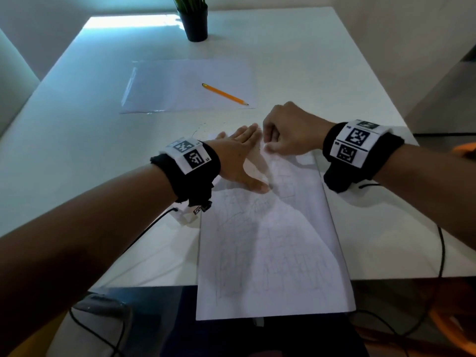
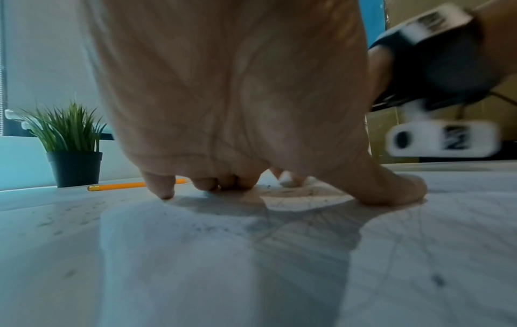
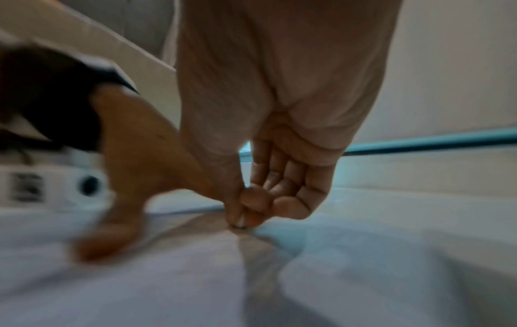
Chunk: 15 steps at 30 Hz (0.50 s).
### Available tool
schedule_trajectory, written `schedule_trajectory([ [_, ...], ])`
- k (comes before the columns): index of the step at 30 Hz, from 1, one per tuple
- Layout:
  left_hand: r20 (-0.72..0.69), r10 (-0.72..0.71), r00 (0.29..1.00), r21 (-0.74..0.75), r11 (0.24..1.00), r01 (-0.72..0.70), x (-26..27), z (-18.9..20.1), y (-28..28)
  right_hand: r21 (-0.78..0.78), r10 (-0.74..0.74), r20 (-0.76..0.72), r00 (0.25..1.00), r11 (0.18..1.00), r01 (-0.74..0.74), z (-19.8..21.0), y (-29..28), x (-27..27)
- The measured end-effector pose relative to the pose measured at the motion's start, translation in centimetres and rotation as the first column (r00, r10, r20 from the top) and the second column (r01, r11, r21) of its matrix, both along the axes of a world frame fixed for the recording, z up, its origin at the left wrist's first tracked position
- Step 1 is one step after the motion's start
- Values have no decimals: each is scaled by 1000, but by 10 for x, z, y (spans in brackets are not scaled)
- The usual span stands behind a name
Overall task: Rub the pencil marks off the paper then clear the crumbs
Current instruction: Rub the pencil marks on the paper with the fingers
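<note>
One pencil [image 1: 224, 94] on far sheet [image 1: 180, 86], potted plant [image 1: 194, 20]

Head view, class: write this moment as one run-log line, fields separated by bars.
left hand flat, pressing paper | right hand pinching small eraser, rubbing far end | pencil marks remain | crumbs uncleared

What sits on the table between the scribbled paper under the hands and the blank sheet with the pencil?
Head view: between the scribbled paper and the blank sheet lies bare white table, with only dark eraser crumbs scattered there. The pencil rests on the sheet.
</note>
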State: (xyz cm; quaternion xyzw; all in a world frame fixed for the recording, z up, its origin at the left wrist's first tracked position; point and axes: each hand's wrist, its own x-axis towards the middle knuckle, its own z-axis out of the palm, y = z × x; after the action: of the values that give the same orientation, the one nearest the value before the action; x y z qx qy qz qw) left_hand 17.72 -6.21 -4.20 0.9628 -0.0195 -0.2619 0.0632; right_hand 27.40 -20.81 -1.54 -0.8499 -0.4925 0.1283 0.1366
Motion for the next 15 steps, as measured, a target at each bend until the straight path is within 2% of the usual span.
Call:
schedule_trajectory([
  [2, -6, 2, 1000, -20, 1000, -2, 0, 0, -1, -33, 95, -25, 995, 995, -96, -2, 0, -10],
  [6, -4, 1, 1000, 1, 1000, -1, 0, 0, -1, -11, -39, 8, 999, 999, 39, 3, -4, 11],
  [7, -5, 4, 1000, 1, 1000, -4, -1, 0, 0, -5, -29, 8, 1000, 1000, 29, 2, -2, 9],
  [10, -5, -13, 1000, -11, 1000, 13, -1, 1, -2, -41, 131, -19, 991, 991, -131, -2, 3, -12],
  [11, 1, -12, 1000, -12, 1000, 12, 0, 1, -1, -50, 137, -21, 990, 989, -138, -1, 3, -11],
  [15, 13, -5, 1000, 1, 1000, 5, 0, -1, -1, 1, -18, 24, 1000, 1000, 18, 2, 0, 10],
])
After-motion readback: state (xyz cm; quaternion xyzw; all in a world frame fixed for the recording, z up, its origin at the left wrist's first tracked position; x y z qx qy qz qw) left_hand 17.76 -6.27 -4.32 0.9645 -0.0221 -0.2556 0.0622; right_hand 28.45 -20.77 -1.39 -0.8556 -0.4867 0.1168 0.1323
